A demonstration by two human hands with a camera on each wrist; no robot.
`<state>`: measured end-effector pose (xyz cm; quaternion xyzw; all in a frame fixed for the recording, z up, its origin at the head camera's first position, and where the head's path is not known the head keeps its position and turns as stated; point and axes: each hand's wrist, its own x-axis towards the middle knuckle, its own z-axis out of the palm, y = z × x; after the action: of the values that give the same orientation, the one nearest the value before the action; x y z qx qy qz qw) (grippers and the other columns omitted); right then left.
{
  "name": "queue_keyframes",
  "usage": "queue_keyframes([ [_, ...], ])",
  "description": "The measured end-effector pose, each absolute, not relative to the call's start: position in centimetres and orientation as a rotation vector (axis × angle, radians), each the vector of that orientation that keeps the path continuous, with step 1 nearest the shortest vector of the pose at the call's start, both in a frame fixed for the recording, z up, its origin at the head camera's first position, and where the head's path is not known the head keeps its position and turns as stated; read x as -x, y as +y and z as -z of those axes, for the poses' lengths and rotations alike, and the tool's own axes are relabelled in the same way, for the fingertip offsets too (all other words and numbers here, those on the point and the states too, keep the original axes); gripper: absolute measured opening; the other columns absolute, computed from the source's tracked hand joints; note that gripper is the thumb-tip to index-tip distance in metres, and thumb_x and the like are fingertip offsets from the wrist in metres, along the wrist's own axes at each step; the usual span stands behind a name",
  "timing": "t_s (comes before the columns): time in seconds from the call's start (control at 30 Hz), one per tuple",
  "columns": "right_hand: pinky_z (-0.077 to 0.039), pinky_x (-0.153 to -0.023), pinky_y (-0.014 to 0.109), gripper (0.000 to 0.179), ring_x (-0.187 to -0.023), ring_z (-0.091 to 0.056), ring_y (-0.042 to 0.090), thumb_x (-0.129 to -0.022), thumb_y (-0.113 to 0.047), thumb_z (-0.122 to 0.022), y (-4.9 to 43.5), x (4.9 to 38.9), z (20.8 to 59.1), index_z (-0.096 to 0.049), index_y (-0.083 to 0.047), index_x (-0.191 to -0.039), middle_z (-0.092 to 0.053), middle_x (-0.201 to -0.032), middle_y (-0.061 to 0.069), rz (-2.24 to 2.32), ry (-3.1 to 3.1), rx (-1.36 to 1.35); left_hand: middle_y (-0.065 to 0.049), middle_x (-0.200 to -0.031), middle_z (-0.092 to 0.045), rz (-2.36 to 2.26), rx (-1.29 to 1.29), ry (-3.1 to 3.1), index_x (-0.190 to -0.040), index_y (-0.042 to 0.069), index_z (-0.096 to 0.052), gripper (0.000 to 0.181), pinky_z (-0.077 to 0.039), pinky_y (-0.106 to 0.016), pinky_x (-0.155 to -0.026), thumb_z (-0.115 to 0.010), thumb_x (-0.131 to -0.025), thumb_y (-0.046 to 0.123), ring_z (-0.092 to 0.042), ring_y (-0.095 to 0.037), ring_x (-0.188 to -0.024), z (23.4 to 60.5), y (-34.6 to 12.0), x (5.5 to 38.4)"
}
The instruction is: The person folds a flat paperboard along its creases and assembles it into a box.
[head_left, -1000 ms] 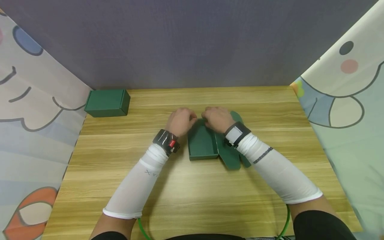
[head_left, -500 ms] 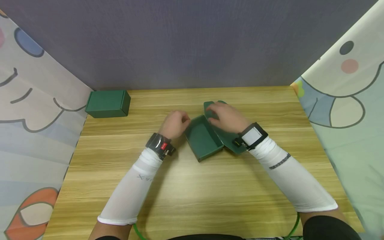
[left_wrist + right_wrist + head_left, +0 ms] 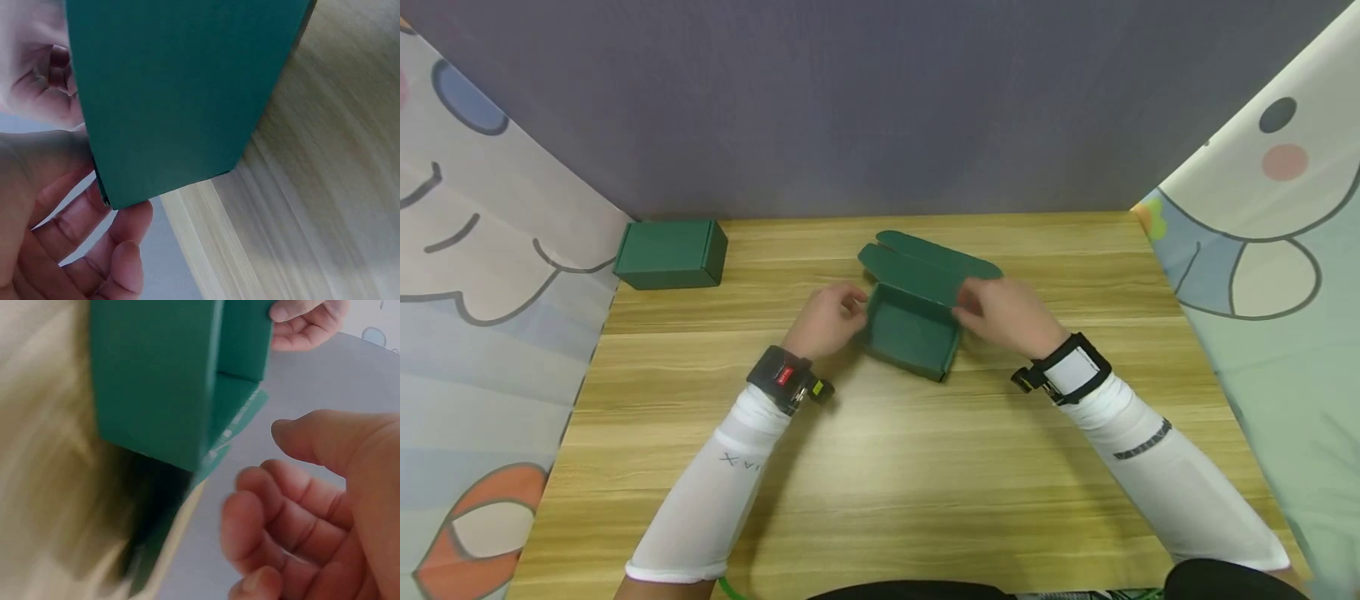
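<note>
A small green cardboard box sits open in the middle of the table, its flapped lid folded back toward the grey wall. My left hand pinches the box's left end wall. In the left wrist view the thumb and fingers of the left hand meet at a corner of the box. My right hand hovers by the box's right end with loosely bent fingers. The right wrist view shows a gap between the right hand and the box, with nothing in its grasp.
Another green box, closed, stands at the table's back left corner. The wooden table meets a grey panel behind and cartoon-printed sheets on both sides. A green cord shows by the left forearm.
The box has turned counterclockwise, so its lid now points to the back instead of the right. My right hand has left the lid and moved right; the left hand has shifted slightly left.
</note>
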<state>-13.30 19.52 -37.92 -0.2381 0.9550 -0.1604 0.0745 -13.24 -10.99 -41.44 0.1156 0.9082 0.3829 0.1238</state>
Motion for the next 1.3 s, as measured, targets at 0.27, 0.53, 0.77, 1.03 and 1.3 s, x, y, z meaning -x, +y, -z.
queue_keyframes([
  [0.27,-0.053,-0.056,0.030,0.029,-0.058,-0.061,0.013,-0.103,-0.039,-0.065,20.4,13.2,40.0,-0.071,-0.011,-0.100,-0.069,-0.072,0.000,0.597,2.761,0.530,-0.013,-0.130,-0.066,-1.216,-0.254,2.481,-0.146,0.009,-0.053,0.051,-0.061,-0.033,-0.078,-0.068,-0.098,0.017,-0.074,-0.023,-0.094,41.9,-11.3,12.6],
  [0.53,-0.062,-0.082,0.046,0.048,-0.085,-0.073,0.024,-0.104,-0.044,-0.061,20.8,14.4,41.6,-0.068,-0.004,-0.128,-0.078,-0.103,0.013,0.791,2.658,0.404,-0.017,-0.141,-0.059,-1.317,-0.201,2.333,-0.153,0.006,-0.043,0.063,-0.061,-0.040,-0.083,-0.071,-0.098,0.020,-0.075,-0.031,-0.093,42.3,-11.7,11.8],
  [0.77,-0.063,-0.079,0.040,0.059,-0.088,-0.076,0.025,-0.103,-0.045,-0.062,20.7,15.1,42.2,-0.058,-0.001,-0.142,-0.078,-0.109,0.012,0.962,2.546,0.336,-0.021,-0.136,-0.064,-1.499,-0.057,2.220,-0.154,0.003,-0.042,0.065,-0.062,-0.041,-0.085,-0.068,-0.102,0.032,-0.074,-0.032,-0.089,42.6,-13.2,12.9],
  [1.03,-0.059,-0.068,0.032,0.059,-0.080,-0.075,0.022,-0.102,-0.044,-0.065,20.8,15.4,42.3,-0.057,-0.002,-0.142,-0.079,-0.099,0.009,1.025,2.497,0.277,-0.020,-0.129,-0.068,-1.760,0.316,2.136,-0.148,0.005,-0.054,0.052,-0.057,-0.023,-0.072,-0.054,-0.109,0.039,-0.067,-0.008,-0.068,43.0,-13.6,16.5],
  [1.3,-0.060,-0.074,0.034,0.061,-0.088,-0.073,0.024,-0.098,-0.051,-0.068,20.9,15.6,42.5,-0.060,-0.005,-0.137,-0.076,-0.107,0.012,0.999,2.550,0.246,-0.004,-0.110,-0.071,-1.905,0.399,2.102,-0.146,0.008,-0.057,0.041,-0.050,-0.020,-0.064,-0.058,-0.108,0.025,-0.067,-0.006,-0.068,42.9,-13.1,17.2],
])
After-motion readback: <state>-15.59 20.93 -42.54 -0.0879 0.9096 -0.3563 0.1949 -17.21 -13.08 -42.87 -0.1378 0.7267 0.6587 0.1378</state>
